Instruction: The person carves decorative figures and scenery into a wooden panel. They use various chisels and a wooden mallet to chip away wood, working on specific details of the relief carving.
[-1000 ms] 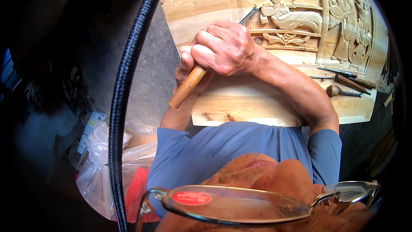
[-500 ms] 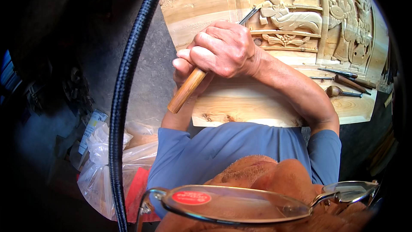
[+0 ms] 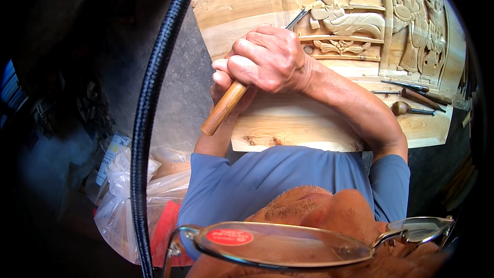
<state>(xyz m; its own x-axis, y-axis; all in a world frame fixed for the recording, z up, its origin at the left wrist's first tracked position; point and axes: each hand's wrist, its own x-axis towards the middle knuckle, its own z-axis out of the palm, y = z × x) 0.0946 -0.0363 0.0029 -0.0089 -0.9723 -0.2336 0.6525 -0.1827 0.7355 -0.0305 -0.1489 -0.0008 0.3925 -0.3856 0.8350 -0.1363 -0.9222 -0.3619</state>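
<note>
My right hand [image 3: 270,56] is closed round a carving chisel, its wooden handle [image 3: 225,109] sticking out toward me and its metal blade [image 3: 297,19] pointing away. Beneath it, my left hand [image 3: 222,81] is mostly hidden; the part that shows is closed against the same chisel. The blade tip meets a pale wooden relief panel [image 3: 231,0], just left of a carved reclining figure [image 3: 350,22]. Below that figure runs a carved floral band [image 3: 342,47].
Several carving tools, among them one with a round wooden knob handle [image 3: 400,108], lie on the panel's right side. A taller carved figure [image 3: 411,36] stands at the far right. On the left are a black braided cable [image 3: 149,108] and a clear plastic bag [image 3: 121,211].
The chisel tip has shifted very slightly left and down beside the carved figure. Both hands keep nearly the same place and grip.
</note>
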